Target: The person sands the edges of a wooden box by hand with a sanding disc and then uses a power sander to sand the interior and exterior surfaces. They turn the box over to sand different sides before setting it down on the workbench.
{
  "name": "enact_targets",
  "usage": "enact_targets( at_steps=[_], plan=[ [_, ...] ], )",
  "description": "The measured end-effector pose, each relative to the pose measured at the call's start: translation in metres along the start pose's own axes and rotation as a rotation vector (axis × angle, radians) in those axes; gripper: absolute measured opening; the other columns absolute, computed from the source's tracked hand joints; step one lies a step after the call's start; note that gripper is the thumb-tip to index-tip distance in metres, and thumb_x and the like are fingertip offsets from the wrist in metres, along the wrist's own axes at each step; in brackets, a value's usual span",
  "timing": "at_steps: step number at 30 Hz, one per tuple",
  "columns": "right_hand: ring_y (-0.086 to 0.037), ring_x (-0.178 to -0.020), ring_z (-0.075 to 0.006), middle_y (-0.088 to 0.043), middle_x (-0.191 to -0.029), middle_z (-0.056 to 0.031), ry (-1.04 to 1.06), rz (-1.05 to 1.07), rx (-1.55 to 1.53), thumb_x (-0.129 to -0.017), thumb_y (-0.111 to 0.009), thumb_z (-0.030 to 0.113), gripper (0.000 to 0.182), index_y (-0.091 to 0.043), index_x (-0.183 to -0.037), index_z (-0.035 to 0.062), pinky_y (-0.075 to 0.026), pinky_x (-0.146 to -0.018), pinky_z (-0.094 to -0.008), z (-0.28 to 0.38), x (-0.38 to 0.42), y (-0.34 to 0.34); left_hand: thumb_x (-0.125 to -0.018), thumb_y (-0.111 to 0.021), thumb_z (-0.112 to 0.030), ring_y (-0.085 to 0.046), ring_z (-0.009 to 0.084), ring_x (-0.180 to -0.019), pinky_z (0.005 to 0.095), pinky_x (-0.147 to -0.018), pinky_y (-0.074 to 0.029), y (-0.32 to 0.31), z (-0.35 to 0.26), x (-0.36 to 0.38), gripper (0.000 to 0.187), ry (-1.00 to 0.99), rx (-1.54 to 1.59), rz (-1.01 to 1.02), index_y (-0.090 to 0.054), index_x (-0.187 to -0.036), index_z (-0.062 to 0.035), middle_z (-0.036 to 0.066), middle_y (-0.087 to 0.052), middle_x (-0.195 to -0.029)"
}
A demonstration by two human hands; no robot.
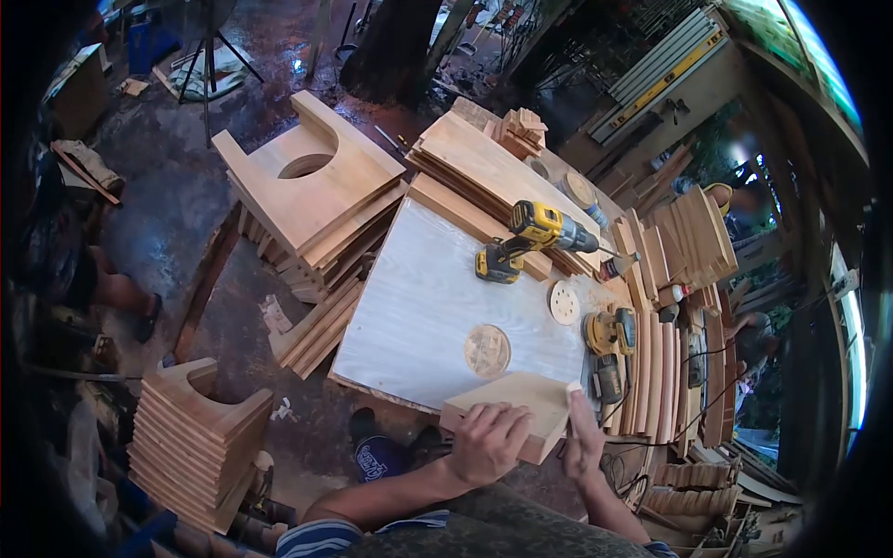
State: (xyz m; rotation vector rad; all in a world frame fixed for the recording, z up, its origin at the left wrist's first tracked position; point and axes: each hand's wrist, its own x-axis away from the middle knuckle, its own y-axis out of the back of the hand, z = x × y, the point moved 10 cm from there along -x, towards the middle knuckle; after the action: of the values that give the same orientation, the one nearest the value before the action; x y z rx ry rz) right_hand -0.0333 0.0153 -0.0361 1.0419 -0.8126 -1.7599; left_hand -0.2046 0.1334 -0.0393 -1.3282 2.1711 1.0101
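Note:
My left hand (491,441) grips a thick, pale wooden block (514,400) from its near side, fingers bent over its upper face. The block is tilted above the near edge of a white-topped worktable (409,307). At the block's right end, my right hand (583,437) is upright with fingers straight and close together. A small pale sheet (574,386) shows at its fingertips, mostly hidden behind them. Beyond the block, a sanding disc (487,350) lies on the tabletop. A yellow cordless drill (535,232) and a yellow sander (609,333) rest farther back.
Cut-out boards (344,181) are piled left of the table, with another stack (191,432) at lower left. Long planks (502,172) lie along the table's far side. Curved wooden pieces (656,381) stand at right near a dark cable (712,405). A person's leg (121,288) is at far left.

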Motion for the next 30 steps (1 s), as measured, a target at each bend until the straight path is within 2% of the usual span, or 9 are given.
enact_targets(
  at_steps=[2, 6, 10, 12, 14, 18, 24, 28, 30],
  plan=[
    [-0.051, -0.144, -0.0458, -0.058, -0.149, -0.0272, -0.083, 0.026, 0.010, -0.100, -0.046, 0.007, 0.048, -0.058, -0.146, -0.0030, -0.038, -0.122, -0.0490, -0.058, 0.007, -0.002, -0.075, -0.070, -0.016, -0.071, 0.0282, -0.097, 0.0412, -0.084, -0.054, 0.000, 0.001, -0.002, 0.033, -0.017, 0.020, -0.028, -0.073, -0.105, -0.0023, 0.010, -0.074, -0.106],
    [-0.051, -0.145, -0.0442, -0.058, -0.151, -0.0255, -0.186, 0.055, -0.009, -0.101, -0.046, 0.009, 0.050, -0.057, -0.149, -0.0001, -0.037, -0.123, -0.0475, -0.082, 0.000, -0.003, -0.074, -0.070, -0.017, -0.071, 0.0282, -0.097, 0.0411, -0.084, -0.054, -0.005, 0.002, -0.006, 0.035, -0.027, 0.032, 0.003, -0.073, -0.105, -0.0018, 0.010, -0.074, -0.108],
    [-0.053, -0.144, -0.0437, -0.060, -0.148, -0.0277, -0.151, 0.032, -0.071, -0.101, -0.049, 0.011, 0.048, -0.059, -0.145, -0.0030, -0.038, -0.122, -0.0461, -0.014, -0.014, 0.002, -0.075, -0.069, -0.017, -0.070, 0.0278, -0.096, 0.0401, -0.083, -0.053, -0.004, 0.005, -0.014, 0.033, 0.011, 0.039, 0.020, -0.072, -0.104, -0.0007, 0.011, -0.074, -0.110],
    [-0.055, -0.141, -0.0469, -0.061, -0.145, -0.0299, -0.162, 0.021, -0.091, -0.100, -0.047, 0.008, 0.046, -0.062, -0.142, -0.0046, -0.038, -0.121, -0.0507, 0.049, -0.035, 0.013, -0.076, -0.069, -0.017, -0.070, 0.0276, -0.096, 0.0398, -0.082, -0.052, -0.005, -0.002, -0.019, 0.032, -0.037, 0.016, 0.029, -0.072, -0.103, -0.0007, 0.011, -0.074, -0.110],
    [-0.056, -0.139, -0.0478, -0.060, -0.146, -0.0301, 0.159, 0.054, -0.237, -0.102, -0.043, 0.005, 0.047, -0.058, -0.146, -0.0036, -0.038, -0.121, -0.0543, 0.110, -0.043, 0.022, -0.082, -0.068, -0.014, -0.070, 0.0230, -0.096, 0.0375, -0.083, -0.051, -0.009, -0.005, -0.025, 0.021, -0.003, -0.050, 0.105, -0.073, -0.101, -0.0051, 0.008, -0.074, -0.107],
    [-0.059, -0.135, -0.0509, -0.061, -0.144, -0.0308, 0.336, 0.019, -0.262, -0.103, -0.046, 0.004, 0.044, -0.060, -0.144, -0.0037, -0.040, -0.119, -0.0590, 0.094, -0.029, 0.020, -0.076, -0.073, -0.012, -0.070, 0.0252, -0.096, 0.0385, -0.083, -0.051, -0.015, -0.008, -0.026, 0.029, 0.002, -0.013, 0.118, -0.072, -0.104, -0.0040, 0.010, -0.075, -0.106],
    [-0.054, -0.141, -0.0460, -0.064, -0.143, -0.0264, 0.038, -0.062, -0.263, -0.101, -0.051, -0.003, 0.040, -0.064, -0.139, -0.0032, -0.037, -0.122, -0.0523, -0.068, -0.008, 0.006, -0.074, -0.077, -0.014, -0.072, 0.0291, -0.088, 0.0436, -0.075, -0.050, -0.009, -0.008, -0.014, 0.032, 0.015, -0.117, 0.043, -0.071, -0.104, -0.0094, 0.009, -0.076, -0.099],
    [-0.055, -0.141, -0.0452, -0.063, -0.143, -0.0275, -0.007, -0.035, -0.265, -0.094, -0.050, -0.006, 0.046, -0.066, -0.138, -0.0019, -0.036, -0.123, -0.0528, -0.074, -0.004, 0.006, -0.074, -0.078, -0.016, -0.071, 0.0316, -0.085, 0.0432, -0.075, -0.049, -0.019, -0.033, -0.012, 0.032, 0.027, -0.210, 0.078, -0.070, -0.104, -0.0063, 0.012, -0.074, -0.095],
    [-0.054, -0.140, -0.0464, -0.062, -0.144, -0.0264, 0.263, -0.038, -0.382, -0.092, -0.055, -0.004, 0.050, -0.065, -0.140, 0.0010, -0.037, -0.122, -0.0536, -0.018, 0.002, 0.015, -0.076, -0.079, -0.018, -0.072, 0.0311, -0.083, 0.0433, -0.072, -0.049, -0.030, -0.047, -0.015, 0.029, 0.022, -0.243, 0.078, -0.071, -0.102, -0.0084, 0.010, -0.075, -0.096]
  ],
)
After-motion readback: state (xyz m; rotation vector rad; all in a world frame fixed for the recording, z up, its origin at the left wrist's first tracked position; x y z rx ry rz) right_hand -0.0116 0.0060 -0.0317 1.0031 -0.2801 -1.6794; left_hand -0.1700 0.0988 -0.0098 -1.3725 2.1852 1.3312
